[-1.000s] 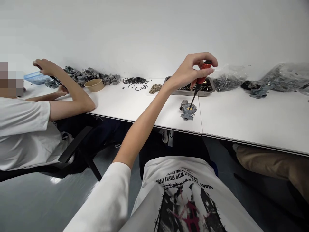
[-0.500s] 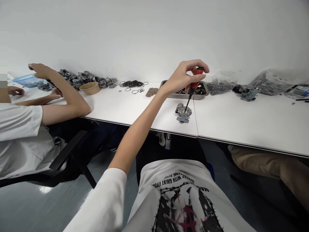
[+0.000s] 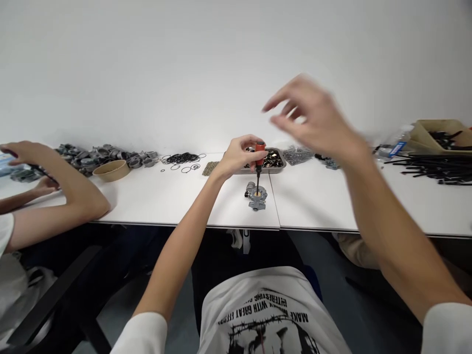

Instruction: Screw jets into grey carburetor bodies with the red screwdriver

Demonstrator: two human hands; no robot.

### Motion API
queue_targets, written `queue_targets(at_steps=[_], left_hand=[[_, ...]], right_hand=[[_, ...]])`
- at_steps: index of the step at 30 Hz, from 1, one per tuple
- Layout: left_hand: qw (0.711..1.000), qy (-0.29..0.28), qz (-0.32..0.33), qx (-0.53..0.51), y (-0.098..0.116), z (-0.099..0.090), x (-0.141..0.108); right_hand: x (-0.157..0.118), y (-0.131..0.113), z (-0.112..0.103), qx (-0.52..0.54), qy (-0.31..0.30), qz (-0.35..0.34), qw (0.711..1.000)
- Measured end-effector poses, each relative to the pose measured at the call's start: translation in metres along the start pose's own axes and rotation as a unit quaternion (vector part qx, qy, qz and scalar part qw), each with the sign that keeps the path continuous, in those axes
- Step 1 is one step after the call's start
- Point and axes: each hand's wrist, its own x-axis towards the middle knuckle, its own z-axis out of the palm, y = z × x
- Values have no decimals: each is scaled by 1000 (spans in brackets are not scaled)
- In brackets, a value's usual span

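My left hand (image 3: 239, 156) is closed around the red handle of a screwdriver (image 3: 260, 153). The tool stands nearly upright, its dark shaft reaching down into a grey metal carburetor (image 3: 257, 202) on the white table. A yellowish round part shows in the carburetor's opening, where the tip sits; the tip itself is hidden. My right hand (image 3: 309, 115) is raised in the air to the right of and above the screwdriver, blurred by motion. Its fingers are curved and apart, with nothing visible in them.
Behind the carburetor lies a metal tray (image 3: 282, 166) of dark and brassy parts, beside small brass pieces (image 3: 210, 168) and black O-rings (image 3: 181, 158). Grey castings (image 3: 96, 157) and a tan ring-shaped container (image 3: 111, 170) are left, near a co-worker's arm (image 3: 70, 182). Black tubes (image 3: 435, 167) lie right.
My right hand has come into view from the right. The camera view has shifted; my left hand still grips the screwdriver, which now stands more upright in the carburetor.
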Motion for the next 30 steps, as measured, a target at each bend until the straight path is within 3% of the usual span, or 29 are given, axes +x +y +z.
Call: queue_targets(at_steps=[3, 5, 11, 16, 18, 21, 23, 26, 30], left_hand=[[1000, 2, -12, 0, 2, 0, -1], [1000, 11, -19, -5, 4, 0, -2], [999, 11, -28, -23, 9, 1, -3], [998, -2, -37, -46, 3, 2, -3], [998, 19, -45, -50, 2, 2, -3], [997, 48, -58, -29, 1, 1, -4], [997, 53, -60, -22, 1, 1, -6], [996, 62, -55, -34, 0, 1, -6], [998, 34, -47, -25, 7, -1, -5]], right_hand=[[6, 7, 18, -15, -131, 13, 991], [9, 15, 27, 0, -169, 34, 985], [12, 40, 30, 113, -117, 61, 985], [12, 49, 36, 82, -126, 82, 985], [-4, 52, 45, 89, -75, 103, 988], [-50, 57, 72, 118, 32, 181, 976], [-85, 59, 100, 131, 30, 229, 964], [-125, 57, 146, 135, -22, 267, 954], [-139, 54, 181, 123, 33, 263, 956]])
